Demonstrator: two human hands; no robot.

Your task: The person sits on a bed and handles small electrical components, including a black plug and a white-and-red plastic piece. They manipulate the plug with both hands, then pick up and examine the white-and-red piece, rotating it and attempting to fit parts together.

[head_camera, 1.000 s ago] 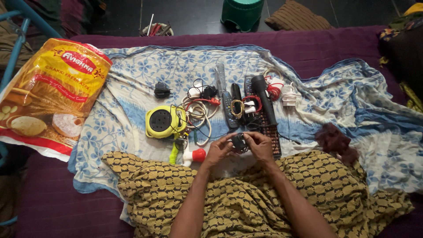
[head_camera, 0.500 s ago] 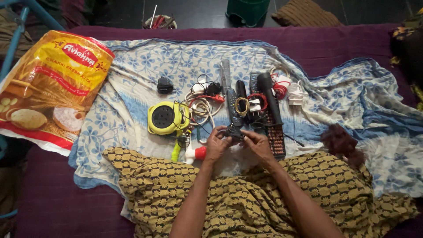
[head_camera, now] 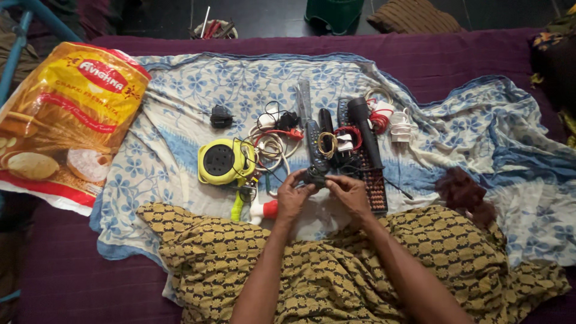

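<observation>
**Both hands on a small dark object over a cloth of gadgets**

Head view looks down on a blue-and-white floral cloth (head_camera: pixel 180 120) spread over a purple bedcover (head_camera: pixel 456 57). At its near edge the left hand (head_camera: pixel 294 195) and the right hand (head_camera: pixel 348 192) meet, fingers curled around a small dark object (head_camera: pixel 316 176) pinched between them (what it is cannot be told at this size). It sits just above the cloth, touching the lower end of a dark slim remote control (head_camera: pixel 313 141).

Beside that remote lie a black torch-like cylinder (head_camera: pixel 365 129) and a dark abacus-like frame with rows of beads (head_camera: pixel 375 189), side by side. To the left, a yellow round extension-cord reel (head_camera: pixel 220 161) rests next to a tangle of white and red cables (head_camera: pixel 273 144). A small black adapter (head_camera: pixel 221 117) lies apart, further up the cloth. A white charger with coiled wire (head_camera: pixel 401 127) sits right of the cylinder.

An orange-yellow plastic flour sack (head_camera: pixel 66 120) lies at the cloth's left edge. Brown-and-yellow patterned fabric (head_camera: pixel 336 282) covers the lap under both forearms.
</observation>
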